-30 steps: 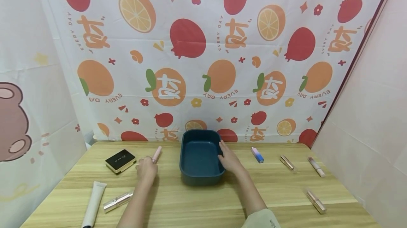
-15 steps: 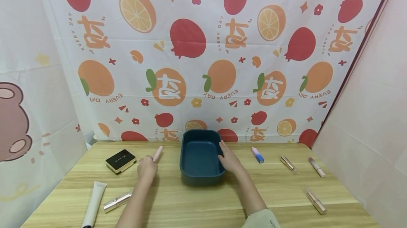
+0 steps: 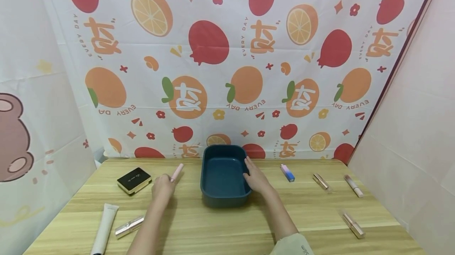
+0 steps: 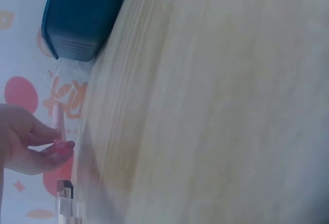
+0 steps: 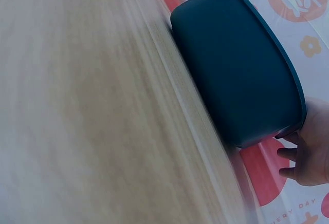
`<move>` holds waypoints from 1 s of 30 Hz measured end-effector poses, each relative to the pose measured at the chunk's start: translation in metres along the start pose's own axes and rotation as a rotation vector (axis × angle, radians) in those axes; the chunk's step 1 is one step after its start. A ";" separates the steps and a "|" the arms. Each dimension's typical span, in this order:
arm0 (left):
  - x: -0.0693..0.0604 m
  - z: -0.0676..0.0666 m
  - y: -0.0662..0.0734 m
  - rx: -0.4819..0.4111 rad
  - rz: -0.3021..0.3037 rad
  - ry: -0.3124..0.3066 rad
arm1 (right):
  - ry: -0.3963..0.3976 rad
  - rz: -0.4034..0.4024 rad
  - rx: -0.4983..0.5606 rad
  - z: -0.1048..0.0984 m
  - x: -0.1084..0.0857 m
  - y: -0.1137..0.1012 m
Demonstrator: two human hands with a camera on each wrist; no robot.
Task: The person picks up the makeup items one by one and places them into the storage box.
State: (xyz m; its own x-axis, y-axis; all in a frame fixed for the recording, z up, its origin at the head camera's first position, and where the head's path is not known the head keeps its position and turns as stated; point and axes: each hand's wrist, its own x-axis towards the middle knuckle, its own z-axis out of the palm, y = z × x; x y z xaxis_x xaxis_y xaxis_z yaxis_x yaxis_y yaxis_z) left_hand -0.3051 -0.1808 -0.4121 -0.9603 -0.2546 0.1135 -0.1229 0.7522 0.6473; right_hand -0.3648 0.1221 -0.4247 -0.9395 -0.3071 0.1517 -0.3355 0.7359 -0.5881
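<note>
My left hand [image 3: 162,187] pinches a slim pink cosmetic tube [image 3: 176,172] between thumb and fingers, left of the dark blue box [image 3: 225,203]. In the left wrist view the tube [image 4: 58,115] slants away from the fingertips, its rosy end beside them. My right hand [image 3: 258,179] holds the box's right wall, with its thumb over the rim. From the right wrist, the fingers of the right hand [image 5: 314,149] show outside that wall, the lower ones a little apart from it. Inside the box only bare floor shows.
On the left lie a black compact [image 3: 134,180], a white squeeze tube [image 3: 105,227] and a silver tube [image 3: 128,226]. To the right are a pink-blue tube [image 3: 288,172], two gold-toned tubes and a pale gloss tube [image 3: 353,186]. A printed curtain [image 3: 227,124] hangs behind the table.
The pink tube's far end has swung slightly to the right, while my left hand keeps its grip. The right hand and the box have stayed in place.
</note>
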 end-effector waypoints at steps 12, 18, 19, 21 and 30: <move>-0.003 -0.010 0.007 0.015 0.034 -0.013 | -0.004 -0.002 0.008 0.000 0.000 0.001; -0.004 -0.011 0.008 -0.011 0.033 -0.032 | -0.008 0.006 0.014 -0.001 0.000 0.001; -0.005 -0.010 0.008 -0.015 0.031 -0.038 | -0.006 0.002 0.012 0.000 0.000 0.001; -0.005 -0.009 0.007 -0.022 0.028 -0.047 | -0.003 -0.003 0.009 0.000 0.000 0.001; -0.004 -0.005 0.004 -0.010 0.050 -0.045 | -0.003 -0.001 0.014 0.001 0.001 0.002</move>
State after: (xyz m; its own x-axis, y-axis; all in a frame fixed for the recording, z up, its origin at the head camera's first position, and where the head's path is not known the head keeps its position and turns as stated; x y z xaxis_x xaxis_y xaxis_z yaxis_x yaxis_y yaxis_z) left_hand -0.3004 -0.1799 -0.4060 -0.9755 -0.1891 0.1123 -0.0721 0.7571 0.6493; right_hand -0.3663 0.1229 -0.4262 -0.9388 -0.3102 0.1499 -0.3359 0.7272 -0.5987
